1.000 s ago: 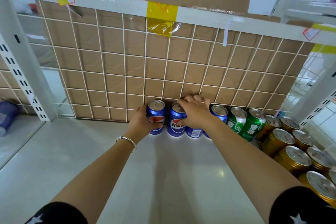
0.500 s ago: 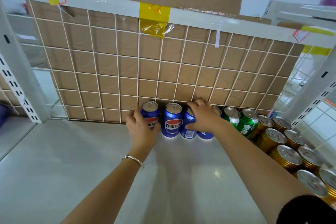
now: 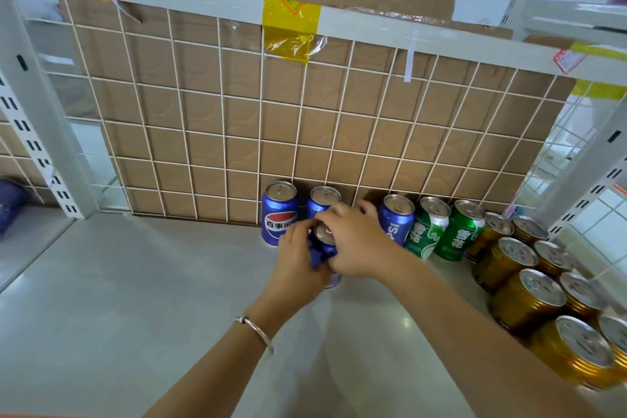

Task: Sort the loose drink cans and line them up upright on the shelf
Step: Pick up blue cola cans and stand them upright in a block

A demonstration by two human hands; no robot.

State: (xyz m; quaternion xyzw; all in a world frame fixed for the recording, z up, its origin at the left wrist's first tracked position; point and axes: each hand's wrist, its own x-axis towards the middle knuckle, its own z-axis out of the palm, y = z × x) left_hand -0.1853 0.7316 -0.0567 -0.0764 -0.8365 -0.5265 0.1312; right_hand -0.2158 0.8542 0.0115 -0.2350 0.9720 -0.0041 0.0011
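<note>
A can (image 3: 325,243) is before the row of cans (image 3: 395,224) on the shelf (image 3: 135,299).

blue cans (image 3: 279,216) | green cans (image 3: 459,230) | gold cans (image 3: 528,301) | white shelf (image 3: 142,299) | yellow tape (image 3: 291,27)

Brown cardboard (image 3: 203,115) behind white wire grid (image 3: 260,112), yellow tape (image 3: 290,27) above

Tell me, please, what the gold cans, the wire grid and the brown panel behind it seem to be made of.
Gold cans: metal, probably aluminium, judging by the glossy reflective walls and silvery pull-tab lids.
Wire grid: thin metal rods, apparently coated white, with a matte finish.
Brown panel: looks like cardboard, a dull, flat brown sheet, though this is not certain.
</note>
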